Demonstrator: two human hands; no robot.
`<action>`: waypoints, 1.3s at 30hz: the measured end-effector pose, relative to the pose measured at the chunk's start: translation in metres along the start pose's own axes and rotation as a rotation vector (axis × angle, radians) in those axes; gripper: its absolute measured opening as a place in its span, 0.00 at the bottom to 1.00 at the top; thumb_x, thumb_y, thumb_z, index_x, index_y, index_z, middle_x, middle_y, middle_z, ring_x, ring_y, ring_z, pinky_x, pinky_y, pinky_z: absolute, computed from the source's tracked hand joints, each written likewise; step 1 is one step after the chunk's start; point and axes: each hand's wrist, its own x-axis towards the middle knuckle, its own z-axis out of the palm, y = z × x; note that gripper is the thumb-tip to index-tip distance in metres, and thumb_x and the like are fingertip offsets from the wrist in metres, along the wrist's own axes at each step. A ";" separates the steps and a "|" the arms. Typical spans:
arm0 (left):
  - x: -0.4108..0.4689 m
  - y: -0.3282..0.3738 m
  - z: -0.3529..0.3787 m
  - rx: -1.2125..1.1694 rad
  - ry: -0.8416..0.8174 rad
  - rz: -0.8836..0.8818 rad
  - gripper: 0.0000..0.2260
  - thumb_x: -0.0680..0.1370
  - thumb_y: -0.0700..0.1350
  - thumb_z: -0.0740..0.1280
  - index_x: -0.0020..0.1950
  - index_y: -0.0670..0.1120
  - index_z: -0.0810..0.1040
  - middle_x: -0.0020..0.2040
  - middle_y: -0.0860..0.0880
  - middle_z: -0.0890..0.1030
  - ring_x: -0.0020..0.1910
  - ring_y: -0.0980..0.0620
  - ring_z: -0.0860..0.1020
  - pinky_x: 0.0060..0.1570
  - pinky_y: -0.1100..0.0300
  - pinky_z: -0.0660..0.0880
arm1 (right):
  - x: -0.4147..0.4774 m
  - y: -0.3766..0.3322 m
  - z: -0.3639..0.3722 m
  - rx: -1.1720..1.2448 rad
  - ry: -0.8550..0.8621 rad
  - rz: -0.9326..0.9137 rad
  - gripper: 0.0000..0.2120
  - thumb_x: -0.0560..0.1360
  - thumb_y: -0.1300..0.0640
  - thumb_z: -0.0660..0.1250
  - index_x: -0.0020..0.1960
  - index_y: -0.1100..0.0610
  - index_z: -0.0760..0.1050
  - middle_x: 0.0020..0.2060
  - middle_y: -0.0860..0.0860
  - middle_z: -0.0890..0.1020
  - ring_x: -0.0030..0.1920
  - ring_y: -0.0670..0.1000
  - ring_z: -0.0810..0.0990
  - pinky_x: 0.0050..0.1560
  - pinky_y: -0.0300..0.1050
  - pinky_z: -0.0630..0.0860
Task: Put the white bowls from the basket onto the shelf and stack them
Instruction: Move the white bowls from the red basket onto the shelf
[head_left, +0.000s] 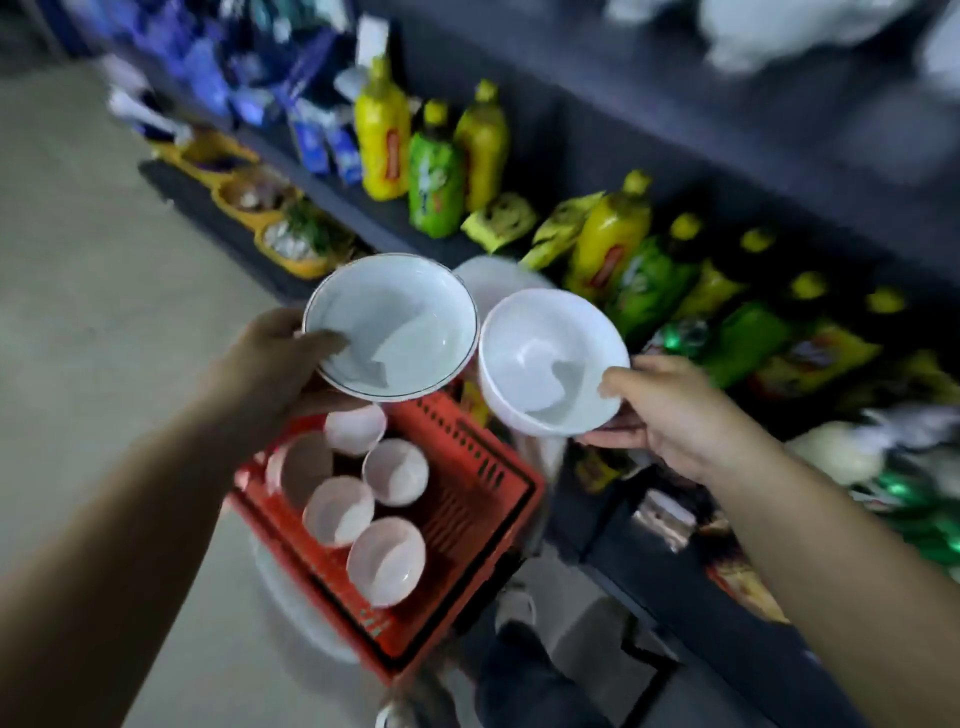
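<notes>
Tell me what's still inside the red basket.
Five small white bowls show in the red basket, open sides up or tilted. Its far end is covered by the rimmed bowl in the left hand.

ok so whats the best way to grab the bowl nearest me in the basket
Pinch the rim of the nearest bowl from above, thumb inside: it lies mouth-up in the red basket, tilted, its rim edge exposed. Both hands already hold bowls.

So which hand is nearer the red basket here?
Left. The left hand, holding the dark-rimmed bowl, is right above the red basket; the right hand, holding the plain white bowl, is off to its right.
</notes>
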 end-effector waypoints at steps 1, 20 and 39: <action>-0.003 0.018 0.012 -0.005 -0.057 0.044 0.11 0.77 0.34 0.58 0.55 0.46 0.74 0.42 0.46 0.78 0.38 0.50 0.78 0.24 0.60 0.78 | -0.014 -0.012 -0.013 0.028 0.040 -0.040 0.10 0.75 0.69 0.57 0.39 0.60 0.71 0.35 0.55 0.77 0.31 0.51 0.79 0.26 0.41 0.80; 0.028 0.206 0.332 0.001 -0.449 0.179 0.11 0.77 0.33 0.59 0.57 0.43 0.71 0.45 0.44 0.77 0.36 0.46 0.80 0.21 0.62 0.76 | -0.029 -0.138 -0.309 0.318 0.316 -0.269 0.09 0.75 0.69 0.55 0.53 0.66 0.69 0.38 0.60 0.76 0.22 0.57 0.80 0.22 0.37 0.77; 0.176 0.266 0.436 0.358 -0.249 0.212 0.13 0.78 0.33 0.56 0.62 0.40 0.67 0.56 0.42 0.69 0.30 0.43 0.80 0.30 0.59 0.79 | 0.074 -0.188 -0.361 0.255 0.259 -0.180 0.06 0.74 0.69 0.56 0.47 0.65 0.71 0.39 0.61 0.74 0.21 0.57 0.79 0.20 0.38 0.77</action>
